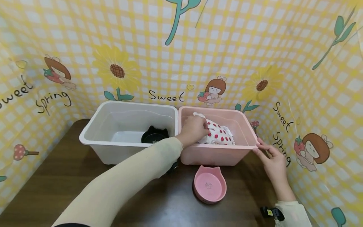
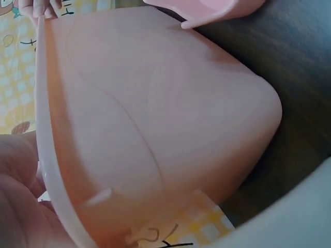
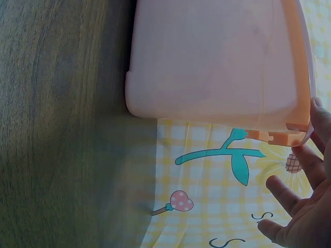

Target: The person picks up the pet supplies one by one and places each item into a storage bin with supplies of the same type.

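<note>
My left hand [image 1: 194,129] reaches over the front rim into the pink bin [image 1: 215,154]. Its curled fingers grip a white cloth [image 1: 219,134] with red spots, which lies bunched inside that bin. In the left wrist view the palm shows behind the bin's rim [image 2: 45,139], and the fingertips are hidden. At the bin's front right corner, my right hand [image 1: 273,160] pinches the rim between thumb and fingers. The right wrist view shows the other fingers [image 3: 282,194] spread away from the bin.
A whitish bin [image 1: 113,153] stands against the pink bin's left side, with a black cat-eared bowl [image 1: 153,135] inside. In front, a pink cat-eared bowl [image 1: 210,186] with a paw print sits on the dark wooden table [image 1: 158,205]. Yellow checked fabric [image 1: 158,72] surrounds the back and sides.
</note>
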